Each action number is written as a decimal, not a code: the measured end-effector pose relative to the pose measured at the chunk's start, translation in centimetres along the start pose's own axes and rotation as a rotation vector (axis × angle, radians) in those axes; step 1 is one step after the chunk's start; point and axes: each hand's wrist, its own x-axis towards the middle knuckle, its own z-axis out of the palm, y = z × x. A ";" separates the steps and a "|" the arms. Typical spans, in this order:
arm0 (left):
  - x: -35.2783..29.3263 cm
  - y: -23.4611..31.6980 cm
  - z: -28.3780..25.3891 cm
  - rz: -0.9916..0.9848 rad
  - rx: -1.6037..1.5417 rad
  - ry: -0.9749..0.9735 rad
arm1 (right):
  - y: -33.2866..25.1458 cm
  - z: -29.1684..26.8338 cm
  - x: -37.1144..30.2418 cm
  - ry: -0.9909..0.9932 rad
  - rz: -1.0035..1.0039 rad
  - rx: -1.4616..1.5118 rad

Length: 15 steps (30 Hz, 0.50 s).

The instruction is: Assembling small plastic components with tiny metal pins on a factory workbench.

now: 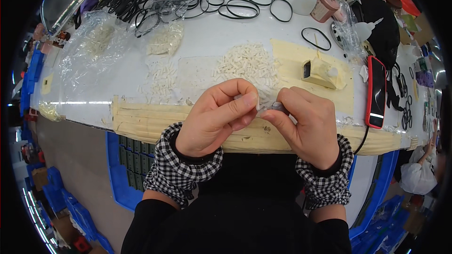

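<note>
My left hand [219, 117] is closed in a pinch above the table's front edge. A small white piece [257, 105] shows at its thumb tip, much like those in the pile behind. Close to its right, my right hand [308, 124] has thumb and forefinger curled round a small grey, rounded thing [280, 107]; its kind is mostly hidden by the fingers. Just beyond both hands lies a heap of short white tube-like pieces [247, 63]. A looser scatter of similar pieces [162, 80] lies to the left.
Tan tape [146, 117] covers the front edge. Behind are bags of white pieces [165, 38] and many black loops [240, 8]. A taped block [322, 74], a red-cased phone-like device [375, 91] with a cable, and a pink jar [325, 7] stand right. Blue crates [115, 174] sit below.
</note>
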 end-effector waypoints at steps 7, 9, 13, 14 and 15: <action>0.5 0.0 -0.1 0.082 -0.142 0.102 | 1.7 -0.2 -1.7 0.019 0.179 0.141; 0.5 -0.2 -0.2 0.089 -0.194 0.138 | 1.6 0.0 -1.8 -0.016 0.165 0.154; 0.6 -0.3 -0.5 0.096 -0.224 0.107 | 1.5 0.3 -1.7 -0.096 0.104 0.092; 0.6 -0.4 -0.6 0.093 -0.226 0.100 | 1.4 0.4 -1.7 -0.108 0.112 0.077; 0.6 -0.3 -0.6 0.089 -0.228 0.092 | 1.4 0.4 -1.6 -0.119 0.120 0.062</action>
